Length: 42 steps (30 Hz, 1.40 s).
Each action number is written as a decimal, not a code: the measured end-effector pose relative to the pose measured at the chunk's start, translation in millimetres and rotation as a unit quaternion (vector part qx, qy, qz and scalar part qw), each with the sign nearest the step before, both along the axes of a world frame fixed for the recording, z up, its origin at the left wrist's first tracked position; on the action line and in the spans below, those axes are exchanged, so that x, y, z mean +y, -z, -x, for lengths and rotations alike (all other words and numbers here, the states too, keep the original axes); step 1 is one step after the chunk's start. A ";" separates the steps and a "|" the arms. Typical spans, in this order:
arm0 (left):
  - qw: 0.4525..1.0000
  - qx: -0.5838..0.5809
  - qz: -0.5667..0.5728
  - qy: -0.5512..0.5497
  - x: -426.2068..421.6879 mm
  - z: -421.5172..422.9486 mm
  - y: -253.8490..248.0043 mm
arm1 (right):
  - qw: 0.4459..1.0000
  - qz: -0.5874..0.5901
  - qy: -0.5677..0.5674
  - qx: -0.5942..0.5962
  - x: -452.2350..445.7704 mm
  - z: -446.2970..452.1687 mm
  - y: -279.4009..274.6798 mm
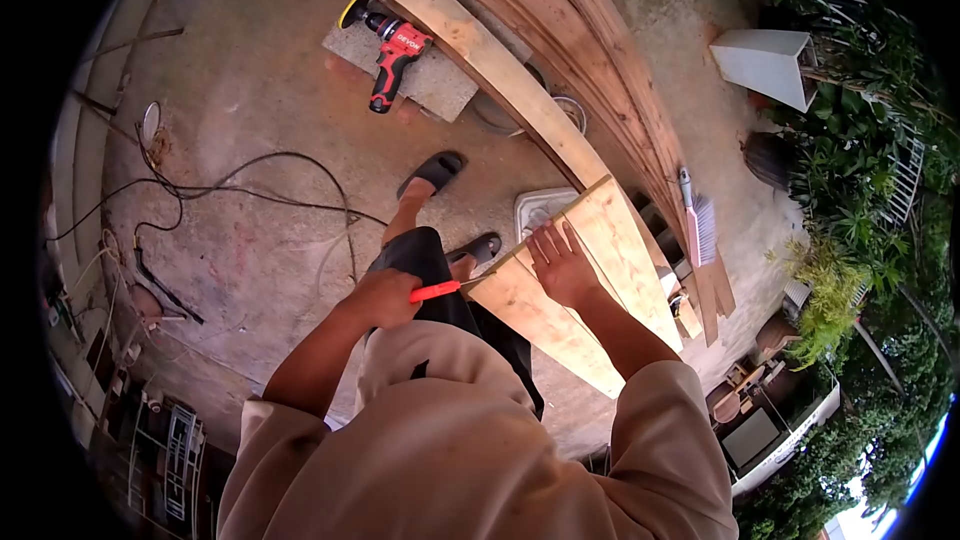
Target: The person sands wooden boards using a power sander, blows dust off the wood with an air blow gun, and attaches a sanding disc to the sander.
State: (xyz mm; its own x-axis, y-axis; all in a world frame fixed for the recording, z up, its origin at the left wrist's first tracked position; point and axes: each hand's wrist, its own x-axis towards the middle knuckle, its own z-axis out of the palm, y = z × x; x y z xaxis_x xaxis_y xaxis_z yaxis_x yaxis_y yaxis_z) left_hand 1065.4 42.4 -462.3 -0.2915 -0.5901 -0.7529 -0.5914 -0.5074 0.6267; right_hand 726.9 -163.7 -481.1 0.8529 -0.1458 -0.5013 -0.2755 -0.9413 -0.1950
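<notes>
My left hand [390,298] is closed round a tool with a bright red handle [434,291]. A thin metal part leads from the handle to the near left corner of a wooden board [545,315]; I cannot make out the tool's exact kind. My right hand [565,265] lies flat on top of that board, fingers stretched and apart. Beside it runs a second pale board [625,260]. Both rest across a long plank [510,90] that stretches away from me.
A red cordless drill [398,52] with a yellow pad lies on a concrete block [440,90]. Long brown planks [600,50] and a brush [698,225] are on the right. Black cable [250,186] crosses the floor at left. Plants [850,160] line the right side.
</notes>
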 end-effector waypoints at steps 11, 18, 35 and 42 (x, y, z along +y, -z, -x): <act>0.998 -0.024 -0.009 0.058 -2.4 -2.3 5.3 | 0.997 -0.052 -0.051 0.012 41.7 -6.0 3.2; 0.992 -0.074 -0.061 0.085 -8.4 -14.3 3.2 | 0.995 -0.086 -0.048 -0.034 74.1 -13.1 2.1; 0.999 -0.047 -0.017 -0.007 -31.9 -24.5 -5.9 | 0.987 -0.160 -0.017 0.020 48.8 -47.3 40.4; 0.999 -0.041 -0.012 -0.017 -36.6 -23.8 -10.5 | 0.974 -0.156 -0.020 0.165 12.0 -68.7 46.3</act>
